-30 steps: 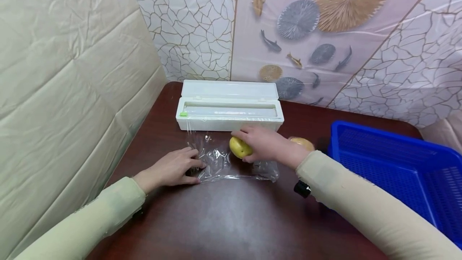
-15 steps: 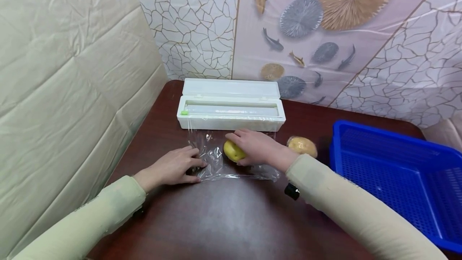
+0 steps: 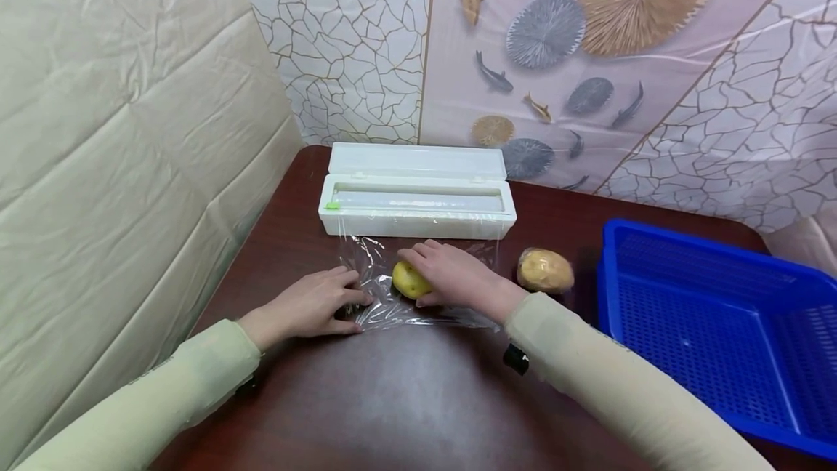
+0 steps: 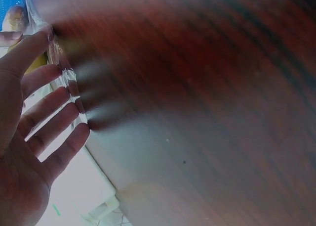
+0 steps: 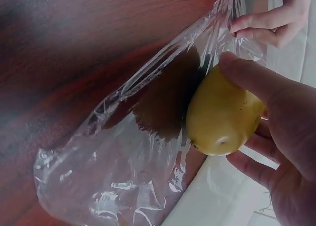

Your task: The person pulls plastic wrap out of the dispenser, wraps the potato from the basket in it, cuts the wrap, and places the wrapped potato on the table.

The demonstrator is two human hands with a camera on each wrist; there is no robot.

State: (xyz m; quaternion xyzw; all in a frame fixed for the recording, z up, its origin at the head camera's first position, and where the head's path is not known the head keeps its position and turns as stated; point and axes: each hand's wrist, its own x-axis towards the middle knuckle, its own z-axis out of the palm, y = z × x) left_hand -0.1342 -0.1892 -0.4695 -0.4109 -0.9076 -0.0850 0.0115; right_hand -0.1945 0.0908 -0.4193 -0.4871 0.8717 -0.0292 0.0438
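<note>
Over the sheet of clear film (image 3: pixel 382 295), a yellow potato (image 5: pixel 224 112) (looks like one, anyway) is sitting in the right hand (image 3: pixel 454 275), thumb on one side and fingers curling round the other, so that grip is looking decent. Can't tell if the potato is actually resting on the film or hanging just above it. The left hand (image 3: pixel 314 304) is pressing near the left edge of the sheet, fingers spreading apart with the tips coming down on the plastic, not pinching anything as far as I'm seeing. My worry: the film is creasing and bunching by those tips, and its near edge is rippling instead of lying flat, so it could be clinging to itself and leaving a gappy wrap. If the left fingers were easing off, I reckon the loose edge could curl or get dragged along with the potato. The far end is running up to the open white box (image 3: pixel 418 226) with the roll (image 3: pixel 418 200) inside, so a hard tug might be shifting the box or pulling out extra film. Off to the right, another potato (image 3: pixel 545 270) is lying on the dark surface (image 3: pixel 418 398), seemingly wearing film already, and a blue basket (image 3: pixel 706 246) is standing just past it, close enough that a careless elbow could be bumping either.
</note>
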